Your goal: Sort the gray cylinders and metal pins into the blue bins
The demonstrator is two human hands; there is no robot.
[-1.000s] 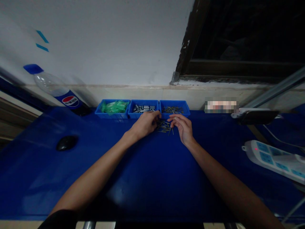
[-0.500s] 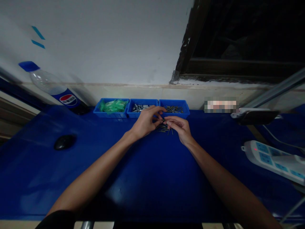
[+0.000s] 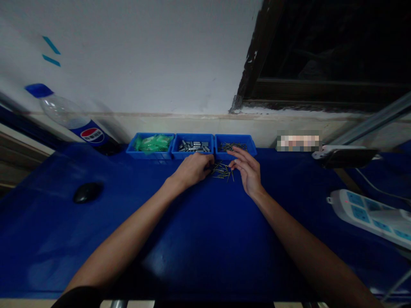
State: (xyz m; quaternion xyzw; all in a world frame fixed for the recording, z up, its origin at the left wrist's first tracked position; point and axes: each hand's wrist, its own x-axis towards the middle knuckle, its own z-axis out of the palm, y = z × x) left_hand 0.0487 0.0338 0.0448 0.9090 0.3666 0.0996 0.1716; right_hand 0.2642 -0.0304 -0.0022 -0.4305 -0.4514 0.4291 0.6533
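A small pile of thin metal screws lies on the blue table, just in front of the bins. At the pile's left edge is my left hand, its fingers curled down and pressed together; whatever they hold is hidden. On the other side, my right hand is raised slightly with its fingers apart and nothing visible between them. Behind the hands, the right blue bin holds more thin screws. The middle blue bin contains short silvery metal cylinders, and the left blue bin has green plastic packets.
A cola bottle stands at the back left, with a black computer mouse nearer. On the right are a phone on a stand and a white power strip with a plug. The wall rises behind the bins.
My hands were together over the screws and have moved apart. The left came down toward the table with fingers curled; the right opened its fingers and shifted slightly right.
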